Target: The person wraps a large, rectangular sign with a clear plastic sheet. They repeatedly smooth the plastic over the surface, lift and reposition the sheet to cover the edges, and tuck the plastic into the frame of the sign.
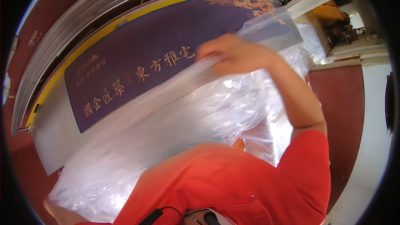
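Observation:
A large clear plastic sheet (233, 104) spreads in wrinkled folds across the middle, between my body and a long dark purple mat (137, 46) with pale characters and golden blossoms. My right hand (235, 54) is raised over the mat's lower edge; its fingers, smeared by motion, are closed on the edge of the sheet. At the lower left, my left hand (50, 207) is beside the sheet's far left end. Its fingers are hidden behind the plastic and the picture's rim.
Beneath the mat is a pale grey board or tabletop (54, 141), with a yellow strip (50, 81) along its far side. Curved metal rails (54, 37) run beyond it. The floor is dark red (339, 112). A doorway at the upper right shows a cluttered room with a yellow object (327, 11).

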